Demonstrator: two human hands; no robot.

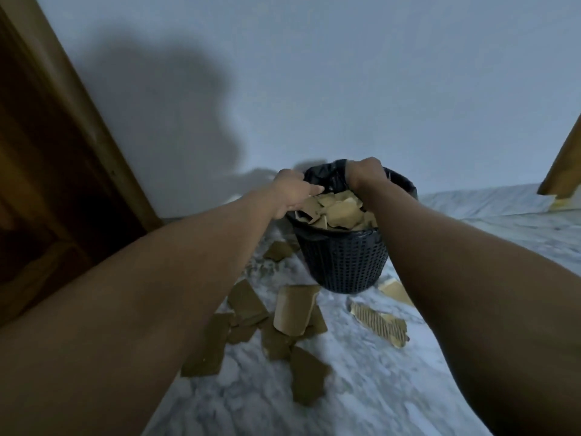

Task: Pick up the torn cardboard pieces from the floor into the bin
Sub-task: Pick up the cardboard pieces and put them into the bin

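Observation:
A dark mesh bin (342, 262) with a black liner (327, 176) stands on the floor by the wall, filled to the rim with torn cardboard pieces (341, 212). My left hand (292, 193) grips the bin's left rim, thumb outside and fingers lying over the cardboard inside. My right hand (364, 174) is curled over the far rim, closed on the bunched liner edge. More torn pieces lie on the floor in front: a pale curved piece (295, 309), a flat brown piece (207, 344), another (308, 376), and a corrugated strip (380, 324).
A wooden door (47, 158) and its frame run along the left. A plain wall rises behind the bin. The floor (361, 388) is pale marble. A wooden edge (562, 171) shows at the far right, with small scraps beneath it.

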